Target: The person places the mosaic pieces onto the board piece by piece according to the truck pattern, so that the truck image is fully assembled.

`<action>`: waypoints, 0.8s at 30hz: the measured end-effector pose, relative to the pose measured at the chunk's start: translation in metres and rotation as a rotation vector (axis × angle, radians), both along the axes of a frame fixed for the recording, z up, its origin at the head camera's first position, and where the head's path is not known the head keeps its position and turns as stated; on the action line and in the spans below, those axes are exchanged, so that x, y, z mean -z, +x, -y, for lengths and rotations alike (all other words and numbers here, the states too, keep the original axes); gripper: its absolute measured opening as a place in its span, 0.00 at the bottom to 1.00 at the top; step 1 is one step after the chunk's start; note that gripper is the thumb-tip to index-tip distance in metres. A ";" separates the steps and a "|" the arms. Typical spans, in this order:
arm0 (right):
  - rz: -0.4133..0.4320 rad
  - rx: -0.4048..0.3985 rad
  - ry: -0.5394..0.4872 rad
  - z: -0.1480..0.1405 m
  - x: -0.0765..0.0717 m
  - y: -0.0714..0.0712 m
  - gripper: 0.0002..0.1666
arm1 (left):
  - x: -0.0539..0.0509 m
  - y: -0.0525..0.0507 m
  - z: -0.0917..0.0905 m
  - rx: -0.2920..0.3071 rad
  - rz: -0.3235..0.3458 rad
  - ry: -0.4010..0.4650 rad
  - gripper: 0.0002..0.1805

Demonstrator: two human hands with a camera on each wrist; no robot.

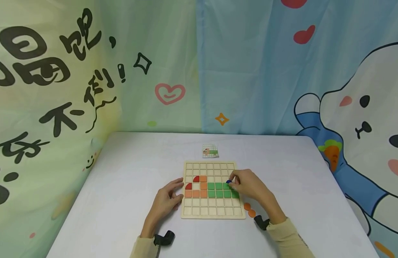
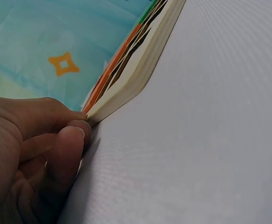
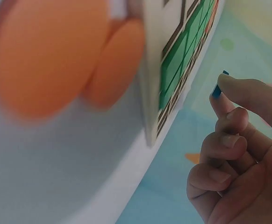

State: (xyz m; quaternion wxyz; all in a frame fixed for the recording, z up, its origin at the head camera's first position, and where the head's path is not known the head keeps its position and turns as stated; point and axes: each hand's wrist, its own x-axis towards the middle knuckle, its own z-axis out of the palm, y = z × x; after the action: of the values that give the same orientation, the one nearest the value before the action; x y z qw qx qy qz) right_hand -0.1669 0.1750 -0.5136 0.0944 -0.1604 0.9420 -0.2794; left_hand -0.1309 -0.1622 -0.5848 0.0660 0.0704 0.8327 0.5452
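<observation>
A wooden grid board (image 1: 215,217) lies on the table, with red quarter-round pieces (image 1: 196,179), orange squares (image 1: 203,186) and green squares (image 1: 219,194) in its cells. Between thumb and forefinger, my right hand (image 1: 250,183) pinches a small blue piece (image 3: 216,91) over the right end of the upper green row. The blue piece's full shape is partly covered by the fingertips. At the board's left side, the fingertips of my left hand (image 1: 166,200) touch its edge, the fingers loosely bent. Close up, the left hand (image 2: 42,144) meets the board's edge (image 2: 122,95).
Two orange round pieces (image 1: 249,210) lie on the white table (image 1: 121,186) just right of the board, near the right wrist. Behind the board is a small picture card (image 1: 210,151) with a gridded pattern. A printed curtain (image 1: 237,71) hangs behind the table.
</observation>
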 end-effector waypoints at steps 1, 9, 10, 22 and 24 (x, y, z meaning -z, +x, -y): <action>0.000 -0.004 -0.003 0.003 0.000 0.000 0.07 | 0.000 0.000 0.000 0.001 0.000 0.002 0.26; -0.010 -0.054 -0.031 0.030 0.002 0.001 0.07 | 0.000 0.000 -0.001 0.005 -0.001 0.008 0.25; -0.016 -0.060 -0.030 0.033 0.002 0.001 0.07 | 0.000 0.000 -0.001 0.004 0.000 0.007 0.24; -0.027 -0.109 -0.005 0.070 0.001 -0.002 0.06 | 0.001 0.000 0.001 0.006 0.006 0.017 0.23; -0.018 -0.119 -0.004 0.076 0.002 -0.002 0.06 | 0.000 0.000 0.001 0.006 0.006 0.015 0.23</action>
State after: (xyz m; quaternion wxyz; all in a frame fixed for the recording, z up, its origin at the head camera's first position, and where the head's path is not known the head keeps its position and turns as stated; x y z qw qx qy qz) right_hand -0.1691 0.0992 -0.5151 0.1022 -0.2186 0.9310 -0.2739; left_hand -0.1313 -0.1631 -0.5851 0.0696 0.0718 0.8283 0.5513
